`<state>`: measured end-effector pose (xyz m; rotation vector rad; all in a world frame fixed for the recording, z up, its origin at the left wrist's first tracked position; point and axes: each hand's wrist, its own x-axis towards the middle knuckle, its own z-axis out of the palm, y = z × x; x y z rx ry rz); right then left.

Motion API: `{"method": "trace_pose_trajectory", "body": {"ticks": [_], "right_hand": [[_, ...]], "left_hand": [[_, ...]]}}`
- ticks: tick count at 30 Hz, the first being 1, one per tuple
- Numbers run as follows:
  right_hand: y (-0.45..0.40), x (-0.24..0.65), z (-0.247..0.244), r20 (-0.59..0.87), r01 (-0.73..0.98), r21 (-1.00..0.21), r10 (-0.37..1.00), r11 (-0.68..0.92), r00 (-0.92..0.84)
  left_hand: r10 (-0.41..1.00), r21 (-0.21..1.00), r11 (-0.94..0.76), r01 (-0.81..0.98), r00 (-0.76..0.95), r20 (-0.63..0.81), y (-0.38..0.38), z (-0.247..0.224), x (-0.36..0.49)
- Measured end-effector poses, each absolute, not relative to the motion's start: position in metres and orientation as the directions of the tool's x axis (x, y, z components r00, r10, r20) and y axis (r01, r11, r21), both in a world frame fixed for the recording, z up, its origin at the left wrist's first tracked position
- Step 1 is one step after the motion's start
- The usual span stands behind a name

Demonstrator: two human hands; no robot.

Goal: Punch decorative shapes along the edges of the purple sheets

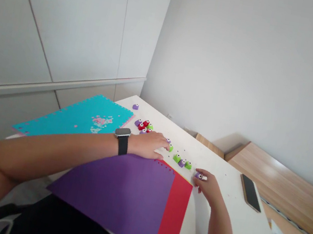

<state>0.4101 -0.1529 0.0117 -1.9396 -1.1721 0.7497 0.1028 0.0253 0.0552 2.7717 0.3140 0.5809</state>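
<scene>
My right hand [206,184] grips a small purple paper punch [198,175] with a round white-and-black top, between thumb and fingers, just past the far right corner of the paper stack. My left hand [153,144], wearing a watch [122,139], reaches over the far edge of the purple sheet [125,192]. Its fingers are stretched out, their tips beside a green punch [170,148] and another purple punch [168,140]. A red sheet [174,213] shows from under the purple one. Small marks run along the far edge of the purple sheet.
Between my hands stand green and purple punches [182,162]. More red, green and purple ones [141,127] cluster behind my left wrist, with a lone purple punch [135,106] farther back. A cyan sheet [68,115] holds paper bits [101,120]. A phone [251,193] lies right.
</scene>
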Motion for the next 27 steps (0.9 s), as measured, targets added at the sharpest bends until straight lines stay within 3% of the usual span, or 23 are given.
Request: {"method": "trace_pose_trajectory", "body": {"ticks": [2,8,11,15,22,27], "right_hand": [[-0.151,0.413,0.005,-0.095,0.514,-0.796,0.906,-0.318,0.414],[-0.144,0.408,0.002,-0.005,0.609,-0.752,0.927,-0.251,0.376],[-0.136,0.405,0.001,0.049,0.712,-0.670,0.944,-0.210,0.325],[-0.118,0.393,-0.003,0.050,0.826,-0.535,0.969,-0.179,0.242],[-0.085,0.358,-0.010,0.129,0.895,-0.419,0.965,-0.157,0.229],[-0.072,0.334,-0.015,0.148,0.948,-0.281,0.969,-0.152,0.199]], "left_hand": [[0.284,0.309,-0.932,0.188,0.909,0.305,0.054,0.069,0.088],[0.549,0.319,-0.826,0.464,0.789,0.274,0.140,0.090,0.020],[0.618,0.348,-0.774,0.528,0.751,0.235,0.160,0.087,-0.008],[0.591,0.355,-0.783,0.511,0.790,0.166,0.164,0.066,-0.016],[0.560,0.437,-0.759,0.483,0.826,0.060,0.156,0.003,0.022],[0.543,0.513,-0.752,0.413,0.829,0.129,0.150,-0.015,0.045]]}}
